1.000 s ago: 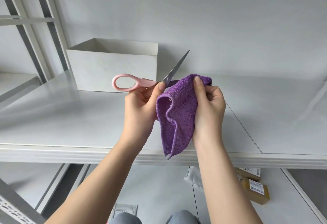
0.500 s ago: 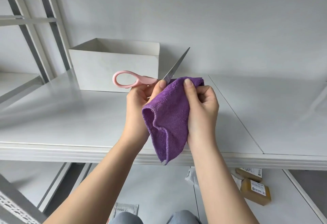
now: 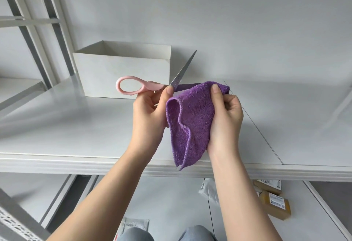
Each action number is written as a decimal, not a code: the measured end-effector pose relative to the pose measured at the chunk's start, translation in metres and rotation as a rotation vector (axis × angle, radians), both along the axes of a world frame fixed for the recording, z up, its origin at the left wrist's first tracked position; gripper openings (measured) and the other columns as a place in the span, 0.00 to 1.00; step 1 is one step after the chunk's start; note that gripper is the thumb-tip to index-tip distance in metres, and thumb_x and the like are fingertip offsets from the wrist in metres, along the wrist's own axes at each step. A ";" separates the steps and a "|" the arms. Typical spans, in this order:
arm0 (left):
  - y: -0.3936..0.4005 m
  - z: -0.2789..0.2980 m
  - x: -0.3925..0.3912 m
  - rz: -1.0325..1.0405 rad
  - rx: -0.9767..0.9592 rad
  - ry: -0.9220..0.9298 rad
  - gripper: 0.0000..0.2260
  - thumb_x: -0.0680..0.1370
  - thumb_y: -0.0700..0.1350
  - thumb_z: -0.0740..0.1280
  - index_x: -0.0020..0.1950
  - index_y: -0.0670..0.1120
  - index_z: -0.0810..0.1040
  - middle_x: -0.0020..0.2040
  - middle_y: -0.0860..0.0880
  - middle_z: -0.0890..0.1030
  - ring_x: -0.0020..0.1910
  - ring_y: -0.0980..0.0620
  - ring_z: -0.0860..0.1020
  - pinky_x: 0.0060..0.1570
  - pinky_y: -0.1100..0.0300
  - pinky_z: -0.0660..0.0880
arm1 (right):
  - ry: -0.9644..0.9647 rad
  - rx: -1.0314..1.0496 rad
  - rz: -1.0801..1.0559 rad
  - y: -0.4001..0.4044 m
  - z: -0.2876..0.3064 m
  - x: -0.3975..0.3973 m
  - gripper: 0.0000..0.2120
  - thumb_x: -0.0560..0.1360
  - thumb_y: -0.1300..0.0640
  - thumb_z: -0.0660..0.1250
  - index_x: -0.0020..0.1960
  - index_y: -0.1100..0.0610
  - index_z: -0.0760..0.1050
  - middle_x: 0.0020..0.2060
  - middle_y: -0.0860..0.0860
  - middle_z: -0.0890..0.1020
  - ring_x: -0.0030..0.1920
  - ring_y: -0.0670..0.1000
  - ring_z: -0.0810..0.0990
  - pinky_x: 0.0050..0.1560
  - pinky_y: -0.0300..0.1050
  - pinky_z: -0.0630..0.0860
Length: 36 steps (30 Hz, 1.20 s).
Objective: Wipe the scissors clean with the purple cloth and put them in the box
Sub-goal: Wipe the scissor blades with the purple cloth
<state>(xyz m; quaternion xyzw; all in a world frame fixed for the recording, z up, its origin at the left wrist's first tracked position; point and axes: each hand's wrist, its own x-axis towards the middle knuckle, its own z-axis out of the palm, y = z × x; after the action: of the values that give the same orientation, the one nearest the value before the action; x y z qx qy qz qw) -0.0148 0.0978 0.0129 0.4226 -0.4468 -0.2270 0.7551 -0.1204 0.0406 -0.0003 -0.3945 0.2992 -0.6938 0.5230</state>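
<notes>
A: We see the left hand point(image 3: 147, 115) gripping the pink-handled steel scissors point(image 3: 152, 85) near the pivot, blades apart, one pointing up.

B: And our right hand point(image 3: 223, 115) is closed on the purple terry cloth point(image 3: 190, 120), folded over the lower blade.

A: All held above the white desk point(image 3: 76, 126). The open white cardboard box point(image 3: 123, 71) sits just behind the scissors.

the purple cloth point(image 3: 192, 120) covers the far end of the scissors' point(image 3: 152, 86) lower blade and the right hand's point(image 3: 224, 118) palm, the left hand point(image 3: 148, 115) hides the second handle loop, and the labels on the brown packages point(image 3: 274, 202) below are too small to read.
</notes>
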 end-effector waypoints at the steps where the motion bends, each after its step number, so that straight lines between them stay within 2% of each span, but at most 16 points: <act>1: -0.001 0.001 0.000 -0.008 -0.008 0.005 0.11 0.80 0.43 0.65 0.38 0.48 0.79 0.29 0.51 0.73 0.29 0.54 0.67 0.29 0.63 0.65 | 0.017 -0.014 0.010 0.002 -0.001 0.002 0.13 0.69 0.46 0.73 0.34 0.50 0.72 0.35 0.50 0.74 0.39 0.50 0.71 0.42 0.48 0.67; 4: 0.000 0.003 -0.004 -0.097 -0.009 0.046 0.14 0.76 0.44 0.65 0.31 0.54 0.81 0.30 0.58 0.78 0.31 0.59 0.74 0.37 0.61 0.70 | 0.090 -0.070 0.041 0.008 0.000 0.010 0.12 0.66 0.43 0.74 0.32 0.47 0.74 0.33 0.49 0.75 0.38 0.50 0.72 0.42 0.48 0.69; 6: 0.001 0.003 -0.005 -0.120 0.006 0.078 0.17 0.77 0.43 0.65 0.30 0.54 0.81 0.29 0.59 0.79 0.31 0.62 0.76 0.37 0.63 0.73 | 0.090 -0.065 0.039 0.009 0.002 0.011 0.12 0.66 0.43 0.74 0.32 0.47 0.74 0.33 0.49 0.75 0.38 0.50 0.72 0.42 0.48 0.69; 8: 0.002 0.002 -0.002 -0.084 -0.015 0.012 0.15 0.80 0.40 0.64 0.35 0.49 0.80 0.31 0.55 0.79 0.32 0.57 0.74 0.36 0.63 0.70 | 0.055 -0.034 0.027 0.007 0.003 0.008 0.13 0.70 0.47 0.74 0.32 0.49 0.72 0.33 0.48 0.74 0.38 0.50 0.71 0.42 0.48 0.68; 9: 0.002 0.001 0.000 -0.065 -0.026 -0.013 0.12 0.80 0.40 0.64 0.38 0.45 0.80 0.33 0.50 0.79 0.34 0.53 0.73 0.36 0.61 0.69 | 0.037 -0.026 0.022 0.005 0.003 0.006 0.13 0.71 0.49 0.74 0.33 0.50 0.72 0.33 0.49 0.74 0.38 0.50 0.71 0.42 0.48 0.68; 11: 0.001 -0.001 0.002 -0.036 -0.036 -0.017 0.09 0.80 0.40 0.63 0.42 0.39 0.79 0.35 0.45 0.77 0.37 0.50 0.70 0.36 0.57 0.67 | 0.027 -0.027 0.009 0.002 0.004 0.005 0.13 0.70 0.49 0.73 0.34 0.51 0.71 0.34 0.49 0.74 0.39 0.50 0.71 0.42 0.48 0.68; 15: 0.002 -0.004 0.001 -0.004 0.000 -0.047 0.12 0.81 0.40 0.62 0.41 0.35 0.77 0.26 0.52 0.71 0.24 0.55 0.65 0.23 0.67 0.63 | 0.015 -0.001 -0.004 -0.001 0.002 0.003 0.13 0.69 0.47 0.73 0.36 0.52 0.71 0.36 0.51 0.75 0.40 0.51 0.72 0.43 0.48 0.69; 19: 0.003 -0.003 0.003 0.006 0.018 -0.058 0.14 0.82 0.41 0.61 0.36 0.43 0.74 0.24 0.55 0.69 0.20 0.56 0.62 0.21 0.67 0.60 | 0.040 -0.027 -0.021 -0.003 -0.002 -0.004 0.12 0.69 0.46 0.72 0.36 0.50 0.71 0.35 0.50 0.73 0.39 0.50 0.70 0.42 0.47 0.66; 22: 0.003 -0.002 0.007 0.006 0.035 -0.028 0.15 0.82 0.42 0.60 0.35 0.44 0.70 0.25 0.53 0.72 0.19 0.54 0.63 0.20 0.67 0.58 | -0.002 -0.093 -0.055 -0.004 -0.006 -0.010 0.11 0.73 0.53 0.72 0.47 0.50 0.69 0.35 0.47 0.75 0.39 0.47 0.72 0.45 0.45 0.69; 24: 0.003 -0.001 0.009 0.006 0.049 -0.002 0.14 0.82 0.43 0.60 0.36 0.44 0.69 0.25 0.54 0.72 0.19 0.54 0.63 0.21 0.66 0.58 | 0.003 -0.159 -0.080 -0.004 -0.008 -0.013 0.16 0.76 0.58 0.70 0.58 0.48 0.66 0.35 0.46 0.76 0.39 0.45 0.73 0.48 0.42 0.70; 26: 0.002 -0.001 0.009 -0.003 0.044 0.018 0.13 0.82 0.42 0.60 0.37 0.44 0.70 0.25 0.54 0.72 0.19 0.55 0.63 0.21 0.64 0.57 | 0.107 -0.264 -0.132 -0.002 -0.008 -0.015 0.20 0.77 0.59 0.69 0.65 0.49 0.67 0.35 0.47 0.73 0.39 0.44 0.72 0.46 0.36 0.70; 28: 0.002 -0.001 0.009 -0.014 0.031 0.037 0.13 0.82 0.42 0.60 0.38 0.44 0.70 0.25 0.53 0.72 0.20 0.55 0.62 0.21 0.64 0.57 | 0.202 -0.330 -0.187 -0.001 -0.007 -0.014 0.14 0.77 0.60 0.69 0.60 0.52 0.73 0.37 0.47 0.75 0.40 0.43 0.74 0.45 0.33 0.70; 30: 0.002 0.001 0.009 -0.023 0.021 0.045 0.12 0.82 0.42 0.60 0.38 0.44 0.70 0.25 0.53 0.72 0.21 0.55 0.62 0.21 0.64 0.56 | 0.248 -0.347 -0.227 -0.002 -0.006 -0.014 0.08 0.76 0.60 0.70 0.53 0.50 0.76 0.39 0.46 0.78 0.41 0.43 0.76 0.46 0.34 0.72; 32: 0.001 0.001 0.009 -0.027 0.020 0.055 0.11 0.82 0.42 0.59 0.40 0.44 0.71 0.26 0.53 0.72 0.20 0.55 0.62 0.23 0.60 0.55 | 0.277 -0.364 -0.249 -0.005 -0.009 -0.015 0.06 0.75 0.58 0.71 0.49 0.49 0.77 0.43 0.45 0.77 0.43 0.44 0.78 0.48 0.37 0.73; 35: 0.003 0.003 0.009 -0.020 0.029 0.075 0.11 0.82 0.42 0.59 0.41 0.44 0.71 0.26 0.53 0.72 0.20 0.55 0.62 0.25 0.57 0.54 | 0.379 -0.417 -0.329 -0.005 -0.013 -0.015 0.06 0.72 0.52 0.72 0.47 0.43 0.79 0.52 0.44 0.70 0.55 0.53 0.76 0.59 0.47 0.74; 36: 0.003 0.003 0.008 -0.018 0.030 0.082 0.11 0.82 0.43 0.59 0.40 0.44 0.71 0.26 0.54 0.72 0.20 0.55 0.62 0.25 0.57 0.54 | 0.421 -0.443 -0.362 -0.004 -0.013 -0.016 0.06 0.72 0.52 0.72 0.48 0.43 0.79 0.55 0.45 0.68 0.59 0.51 0.73 0.62 0.48 0.72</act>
<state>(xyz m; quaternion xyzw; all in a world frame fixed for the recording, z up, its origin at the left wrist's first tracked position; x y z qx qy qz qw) -0.0066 0.1013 0.0162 0.4202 -0.4157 -0.2579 0.7642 -0.1363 0.0363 -0.0129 -0.5733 0.3080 -0.7266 0.2203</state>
